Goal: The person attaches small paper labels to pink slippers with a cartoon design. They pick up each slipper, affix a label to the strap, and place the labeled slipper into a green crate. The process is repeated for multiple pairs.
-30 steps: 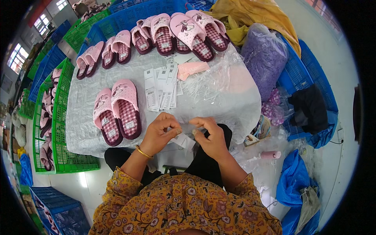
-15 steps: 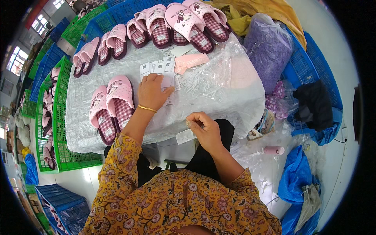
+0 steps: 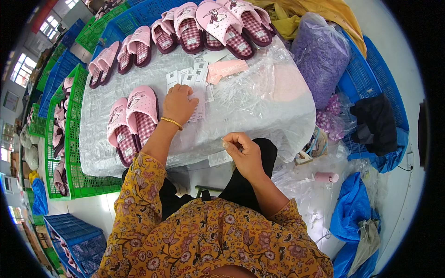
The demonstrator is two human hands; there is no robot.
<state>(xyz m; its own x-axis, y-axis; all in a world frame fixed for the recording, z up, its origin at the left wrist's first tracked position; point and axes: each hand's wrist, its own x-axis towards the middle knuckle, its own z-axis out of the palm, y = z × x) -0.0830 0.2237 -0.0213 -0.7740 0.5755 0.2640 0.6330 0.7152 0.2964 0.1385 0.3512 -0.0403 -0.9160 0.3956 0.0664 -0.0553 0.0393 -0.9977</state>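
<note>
My left hand [image 3: 180,104], with a gold bangle at the wrist, is over a loose pile of white printed paper tags [image 3: 173,78]. Its bent fingers close on the edge of one white paper tag [image 3: 200,87]. Near the front edge of the table, my right hand [image 3: 244,156] is closed in a pinch; whatever is between thumb and finger is too small to make out. Just left of it, another white tag [image 3: 219,158] shows at the table edge; whether it joins the hand is unclear. A pair of pink slippers [image 3: 132,121] with checked insoles lies left of my left hand.
More pink slippers [image 3: 189,28] line the far table edge. Pink paper pieces [image 3: 228,68] and thin white strands [image 3: 248,95] lie on the plastic-covered table [image 3: 111,162]. Green crates [image 3: 76,173] stand left; a bag of purple material [image 3: 320,60] and blue crates [image 3: 352,76] stand right.
My left hand has drawn its thumb in toward the fingers at the tags. My right hand stays in its pinch, almost unmoved. The whole view has shifted slightly.
</note>
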